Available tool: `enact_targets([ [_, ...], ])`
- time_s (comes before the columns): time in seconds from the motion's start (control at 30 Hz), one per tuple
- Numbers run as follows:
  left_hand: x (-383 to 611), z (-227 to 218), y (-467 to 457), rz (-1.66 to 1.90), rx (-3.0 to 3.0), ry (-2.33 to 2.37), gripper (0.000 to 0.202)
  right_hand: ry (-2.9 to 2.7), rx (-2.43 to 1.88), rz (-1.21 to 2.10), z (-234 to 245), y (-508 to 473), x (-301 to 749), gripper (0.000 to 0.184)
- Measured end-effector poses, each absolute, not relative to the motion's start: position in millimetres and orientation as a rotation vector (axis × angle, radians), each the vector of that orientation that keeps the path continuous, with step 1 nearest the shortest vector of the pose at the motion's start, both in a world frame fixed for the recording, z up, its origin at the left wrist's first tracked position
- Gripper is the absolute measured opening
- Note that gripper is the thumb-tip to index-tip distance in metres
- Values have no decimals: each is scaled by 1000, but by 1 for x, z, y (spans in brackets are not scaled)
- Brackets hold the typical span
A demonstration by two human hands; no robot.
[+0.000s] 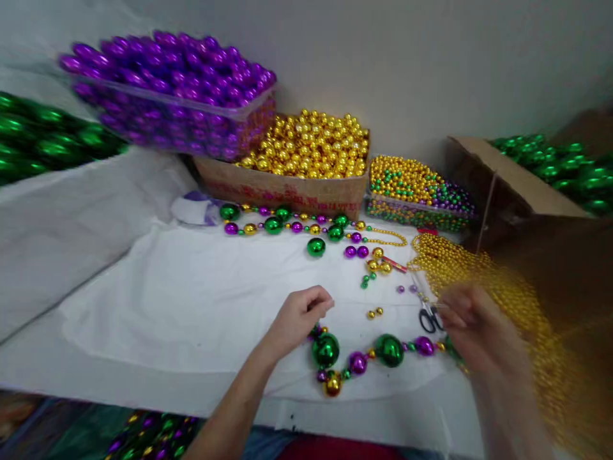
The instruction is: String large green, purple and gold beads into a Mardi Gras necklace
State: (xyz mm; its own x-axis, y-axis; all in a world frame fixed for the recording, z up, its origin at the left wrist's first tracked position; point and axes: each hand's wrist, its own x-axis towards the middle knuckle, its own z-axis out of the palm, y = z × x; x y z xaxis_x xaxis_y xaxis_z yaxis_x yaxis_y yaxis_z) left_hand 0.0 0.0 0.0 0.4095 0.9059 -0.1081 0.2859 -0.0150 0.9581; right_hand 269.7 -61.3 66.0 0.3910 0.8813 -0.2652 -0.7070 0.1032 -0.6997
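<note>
My left hand (302, 316) is closed in a pinch on a thin clear string (378, 304), which runs across to the right. At the string's other end my right hand (472, 319) is blurred by motion, its fingers closed around it. A thin strand rises above that hand. Just below both hands lies a strand of large green, purple and gold beads (389, 350), bent at its left end near a gold bead (332, 384). Scissors (428, 319) with dark handles lie beside my right hand. Two small gold beads (375, 314) rest between the hands.
A finished-looking bead necklace (297, 227) lies farther back. Behind it stand a purple bead bin (167, 99), a carton of gold beads (287, 191) and a small mixed-bead tub (416, 211). Gold bead chains (507, 300) heap at right beside a cardboard box (517, 179).
</note>
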Motion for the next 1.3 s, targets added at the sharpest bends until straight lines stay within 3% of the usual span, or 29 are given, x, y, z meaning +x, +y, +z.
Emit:
enact_targets([
  [0.33, -26, -4, -7, 664, 1532, 1284, 16, -105, -875, 1331, 35, -43, 246, 33],
  [0.5, -37, -6, -13, 662, 1572, 1298, 14, -203, -1004, 1329, 19, -46, 244, 20],
  [0.73, -47, -2, -23, 724, 1374, 1173, 25, -219, -925, 1324, 36, -50, 239, 26],
  [0.97, -51, -4, -22, 733, 1160, 1137, 25, -558, -1043, 1252, 35, -58, 237, 20],
  [1.13, -55, -10, -16, 568, 1188, 1123, 24, -644, -1128, 1151, 34, -63, 234, 25],
  [1.3, -44, -16, -10, 530, 1390, 1209, 18, -670, -1197, 1013, 40, -65, 224, 16],
])
